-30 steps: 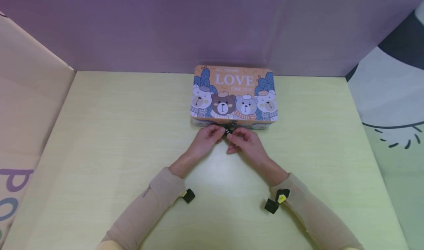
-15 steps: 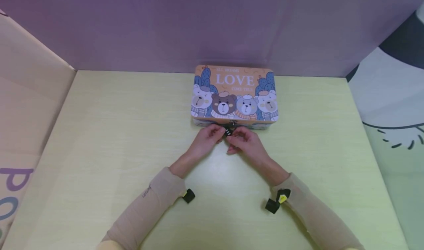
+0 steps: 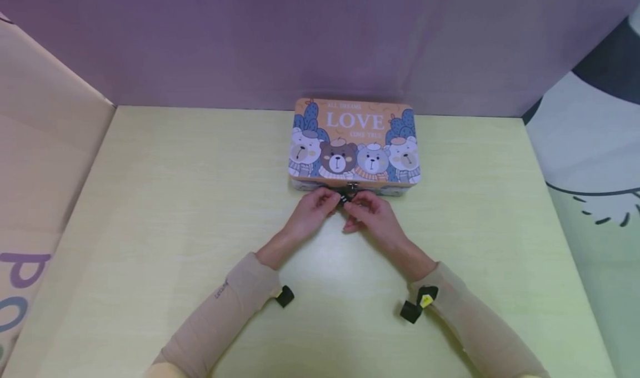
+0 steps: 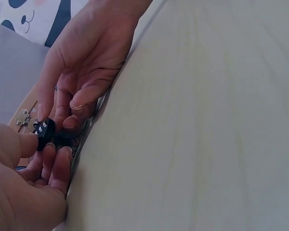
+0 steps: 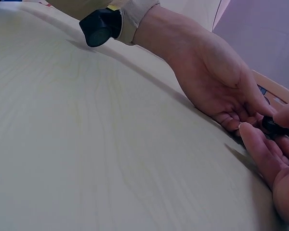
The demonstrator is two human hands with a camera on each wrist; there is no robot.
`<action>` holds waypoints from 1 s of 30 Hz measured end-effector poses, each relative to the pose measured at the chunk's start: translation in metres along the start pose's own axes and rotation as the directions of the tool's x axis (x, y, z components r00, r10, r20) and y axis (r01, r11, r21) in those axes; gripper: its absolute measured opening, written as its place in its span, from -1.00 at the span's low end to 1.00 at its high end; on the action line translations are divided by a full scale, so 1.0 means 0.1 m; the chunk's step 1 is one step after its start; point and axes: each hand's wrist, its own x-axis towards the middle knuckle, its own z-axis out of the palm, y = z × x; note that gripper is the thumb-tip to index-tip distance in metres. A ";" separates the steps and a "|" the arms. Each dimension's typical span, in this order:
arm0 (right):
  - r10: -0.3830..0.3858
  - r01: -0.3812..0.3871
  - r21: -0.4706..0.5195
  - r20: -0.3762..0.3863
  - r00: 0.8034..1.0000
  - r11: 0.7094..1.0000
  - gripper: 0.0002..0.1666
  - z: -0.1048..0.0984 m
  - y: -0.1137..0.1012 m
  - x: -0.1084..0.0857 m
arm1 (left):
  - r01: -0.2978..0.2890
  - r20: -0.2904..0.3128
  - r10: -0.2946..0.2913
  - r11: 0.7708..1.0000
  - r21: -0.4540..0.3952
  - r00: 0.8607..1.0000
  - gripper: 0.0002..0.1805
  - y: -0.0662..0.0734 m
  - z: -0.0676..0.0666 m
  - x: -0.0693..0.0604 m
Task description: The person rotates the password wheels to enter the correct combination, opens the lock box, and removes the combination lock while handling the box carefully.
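Observation:
A closed tin box [image 3: 354, 139] with bears and the word LOVE on its lid stands at the back of the table. At its front, below the metal clasp [image 3: 352, 187], is a small black combination padlock [image 4: 45, 130] with white marks on its dials. My left hand [image 3: 310, 215] pinches the padlock's left end between thumb and fingers. From the other side my right hand [image 3: 377, 221] pinches it, thumb tip on the dial face. Fingers hide much of the padlock, and I cannot tell whether its shackle passes through the clasp.
The pale wooden table [image 3: 190, 200] spreads around the box. A purple wall [image 3: 250, 44] rises right behind it, with printed side panels left and right. Dark wrist cameras [image 3: 411, 311] hang from both sleeves.
Both hands stay at the clasp. The right thumb and fingers shift slightly on the padlock, and its white marks show less than half a second ago. The box stays put.

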 end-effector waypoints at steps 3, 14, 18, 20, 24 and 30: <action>0.000 0.000 0.004 -0.016 1.000 1.000 -0.77 0.00 0.00 -0.01 | -0.007 -0.001 0.007 1.000 0.012 1.000 -0.73 0.00 0.01 0.00; -0.019 0.025 0.058 -0.104 0.994 0.998 -0.66 -0.01 0.00 -0.02 | -0.032 -0.027 0.034 0.998 0.046 0.999 -0.71 -0.03 0.01 -0.01; -0.014 0.029 0.112 -0.134 0.991 0.993 -0.69 0.01 0.00 -0.02 | -0.029 -0.030 0.030 0.999 0.046 0.999 -0.71 -0.03 0.01 -0.01; -0.013 0.033 0.136 -0.149 0.989 0.990 -0.72 0.03 0.00 -0.02 | -0.031 -0.032 0.032 0.998 0.047 0.999 -0.71 -0.03 0.01 -0.01; -0.016 0.045 0.171 -0.172 0.985 0.984 -0.77 0.04 -0.01 -0.02 | -0.039 -0.037 0.040 0.998 0.049 0.998 -0.72 -0.04 0.01 -0.02; -0.008 0.051 0.211 -0.198 0.980 0.976 -0.82 0.06 0.01 -0.01 | -0.026 -0.041 0.029 0.998 0.059 0.999 -0.71 -0.03 0.02 -0.03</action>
